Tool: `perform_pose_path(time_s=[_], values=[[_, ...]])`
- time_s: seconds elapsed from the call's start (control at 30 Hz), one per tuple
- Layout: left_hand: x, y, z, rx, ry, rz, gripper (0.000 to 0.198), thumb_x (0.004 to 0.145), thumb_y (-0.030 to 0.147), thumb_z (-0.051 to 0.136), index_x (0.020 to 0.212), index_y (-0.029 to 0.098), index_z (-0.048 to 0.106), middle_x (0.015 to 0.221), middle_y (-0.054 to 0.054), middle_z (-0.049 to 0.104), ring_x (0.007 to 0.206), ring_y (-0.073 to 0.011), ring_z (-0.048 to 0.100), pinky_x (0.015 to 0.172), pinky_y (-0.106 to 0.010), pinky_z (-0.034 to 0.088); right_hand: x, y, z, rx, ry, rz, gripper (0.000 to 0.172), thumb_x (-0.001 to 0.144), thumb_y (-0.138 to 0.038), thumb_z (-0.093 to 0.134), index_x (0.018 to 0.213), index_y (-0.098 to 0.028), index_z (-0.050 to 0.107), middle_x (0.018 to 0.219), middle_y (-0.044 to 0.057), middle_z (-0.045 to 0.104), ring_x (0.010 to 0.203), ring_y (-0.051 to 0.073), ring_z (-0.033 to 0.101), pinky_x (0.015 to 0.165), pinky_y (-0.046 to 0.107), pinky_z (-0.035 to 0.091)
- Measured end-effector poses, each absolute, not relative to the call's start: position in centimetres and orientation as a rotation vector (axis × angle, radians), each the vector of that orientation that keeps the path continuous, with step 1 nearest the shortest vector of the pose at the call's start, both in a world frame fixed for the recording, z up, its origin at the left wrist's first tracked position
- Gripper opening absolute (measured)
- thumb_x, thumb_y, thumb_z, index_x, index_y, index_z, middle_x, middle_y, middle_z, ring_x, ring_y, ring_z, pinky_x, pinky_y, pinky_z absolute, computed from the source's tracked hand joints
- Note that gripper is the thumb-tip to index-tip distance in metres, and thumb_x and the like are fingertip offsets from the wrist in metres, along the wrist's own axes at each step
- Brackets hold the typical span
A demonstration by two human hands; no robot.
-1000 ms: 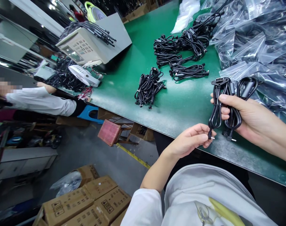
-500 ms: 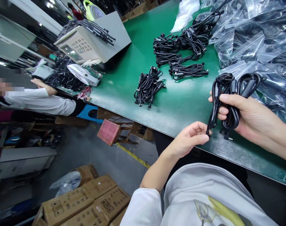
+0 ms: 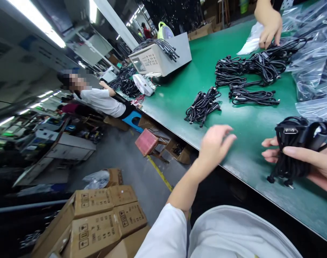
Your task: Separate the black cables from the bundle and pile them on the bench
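Note:
My right hand (image 3: 316, 161) is closed around coiled black cables (image 3: 292, 157), their connector ends hanging below and one plug end facing me. Bare and with fingers apart, my left hand (image 3: 216, 143) hovers over the front edge of the green table (image 3: 249, 143), touching no cable. Just beyond it lies a small pile of bundled black cables (image 3: 202, 106). Farther back sits a larger heap of cable bundles (image 3: 260, 68), with one bundle (image 3: 255, 96) at its near side.
Clear plastic bags (image 3: 314, 75) cover the table's right side. Another person's hand (image 3: 271, 30) reaches to the heap from the far side. A boxy instrument (image 3: 160, 57) and a white fan (image 3: 143, 85) stand at left. Cartons (image 3: 96, 225) and a red stool (image 3: 146, 142) are on the floor.
My left hand has let go of the cable end and moved left, opening. The held cables are lower and farther right in view. Another person's hand has appeared at the heap.

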State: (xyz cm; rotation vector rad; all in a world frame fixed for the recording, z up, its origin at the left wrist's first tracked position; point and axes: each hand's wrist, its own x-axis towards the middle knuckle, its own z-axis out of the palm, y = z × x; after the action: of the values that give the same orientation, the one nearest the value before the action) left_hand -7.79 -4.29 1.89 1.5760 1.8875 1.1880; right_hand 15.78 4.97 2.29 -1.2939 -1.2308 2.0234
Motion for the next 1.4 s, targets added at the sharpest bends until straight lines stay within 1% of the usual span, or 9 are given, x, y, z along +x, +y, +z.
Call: perform_pose_path(time_s=[0.1, 0.23, 0.37, 0.53, 0.73, 0.93, 1.1, 1.23, 1.4], values=[[-12.0, -1.1, 1.8, 1.627, 2.502, 0.913, 0.039, 0.096, 0.030, 0.066, 0.132, 0.016, 0.060, 0.135, -0.019, 0.060, 0.130, -0.0323, 0.053, 0.113, -0.043, 0.039, 15.5, 4.8, 2.4, -1.263, -1.327, 2.029, 0.049, 0.046, -0.055, 0.097, 0.089, -0.035, 0.084, 0.081, 0.010, 0.077, 0.074, 0.031, 0.073, 0.070, 0.042, 0.067], [-15.2, 1.8, 0.9, 1.592, 2.610, 0.671, 0.027, 0.097, 0.013, 0.057, 0.124, 0.012, 0.064, 0.129, -0.020, 0.066, 0.127, -0.0312, 0.059, 0.114, -0.046, 0.041, 15.8, 4.9, 2.6, -1.258, -1.381, 2.072, 0.055, 0.042, -0.052, 0.099, 0.092, -0.034, 0.084, 0.080, 0.009, 0.074, 0.075, 0.030, 0.070, 0.068, 0.043, 0.063], [-15.7, 1.5, 1.5, 1.465, 2.262, 1.128, 0.027, 0.103, 0.021, 0.050, 0.125, 0.016, 0.064, 0.130, -0.013, 0.070, 0.117, -0.0205, 0.066, 0.106, -0.033, 0.049, 16.0, 5.2, 2.4, -1.215, -1.318, 2.138, 0.049, 0.045, -0.047, 0.099, 0.088, -0.033, 0.082, 0.073, 0.005, 0.068, 0.068, 0.025, 0.063, 0.061, 0.038, 0.058], [-11.4, -1.2, 2.7, 0.909, 1.371, 1.594, 0.028, 0.093, 0.030, 0.068, 0.117, 0.018, 0.064, 0.104, -0.004, 0.071, 0.086, -0.0103, 0.066, 0.082, -0.023, 0.052, 15.6, 4.6, 2.7, -1.138, -1.329, 2.130, 0.031, 0.060, -0.047, 0.094, 0.074, -0.027, 0.076, 0.057, 0.000, 0.057, 0.057, 0.018, 0.049, 0.050, 0.029, 0.043], [-3.2, -4.7, 0.0, 1.118, 1.289, 1.459, 0.028, 0.095, 0.035, 0.068, 0.118, 0.020, 0.060, 0.103, -0.005, 0.068, 0.089, -0.0141, 0.068, 0.080, -0.027, 0.055, 15.1, 3.3, 2.2, -1.032, -1.116, 2.013, 0.044, 0.059, -0.046, 0.098, 0.096, -0.026, 0.084, 0.088, 0.003, 0.075, 0.076, 0.017, 0.062, 0.075, 0.029, 0.053], [-1.0, -6.2, -1.4, 1.982, 1.502, 1.390, 0.036, 0.096, 0.032, 0.066, 0.130, 0.022, 0.057, 0.124, -0.013, 0.067, 0.114, -0.0237, 0.065, 0.094, -0.039, 0.058, 15.1, 2.5, 1.7, -1.077, -1.030, 1.984, 0.037, 0.059, -0.041, 0.099, 0.089, -0.026, 0.082, 0.095, 0.002, 0.079, 0.089, 0.022, 0.068, 0.084, 0.034, 0.054], [-1.6, -5.8, -0.8, 1.352, 1.270, 1.456, 0.037, 0.098, 0.043, 0.065, 0.126, 0.020, 0.054, 0.105, -0.006, 0.069, 0.092, -0.0153, 0.066, 0.087, -0.031, 0.055, 15.2, 2.2, 1.6, -1.104, -1.090, 2.023, 0.035, 0.058, -0.035, 0.097, 0.089, -0.027, 0.083, 0.094, 0.001, 0.081, 0.093, 0.024, 0.070, 0.088, 0.036, 0.054], [-2.4, -4.7, -0.7, 0.878, 1.104, 1.470, 0.046, 0.085, 0.049, 0.081, 0.116, 0.019, 0.064, 0.093, -0.001, 0.065, 0.080, -0.0101, 0.059, 0.078, -0.024, 0.048, 15.1, 1.9, 1.5, -1.065, -1.193, 2.075, 0.038, 0.057, -0.036, 0.097, 0.093, -0.032, 0.085, 0.094, -0.001, 0.081, 0.098, 0.025, 0.070, 0.095, 0.037, 0.052], [-2.9, -4.5, -0.5, 0.679, 0.910, 1.377, 0.048, 0.070, 0.048, 0.093, 0.096, 0.018, 0.067, 0.085, 0.000, 0.067, 0.073, -0.0097, 0.059, 0.083, -0.027, 0.050, 15.1, 1.7, 1.5, -1.076, -1.230, 2.167, 0.032, 0.059, -0.045, 0.096, 0.087, -0.033, 0.086, 0.091, 0.000, 0.082, 0.088, 0.023, 0.072, 0.086, 0.034, 0.056]])
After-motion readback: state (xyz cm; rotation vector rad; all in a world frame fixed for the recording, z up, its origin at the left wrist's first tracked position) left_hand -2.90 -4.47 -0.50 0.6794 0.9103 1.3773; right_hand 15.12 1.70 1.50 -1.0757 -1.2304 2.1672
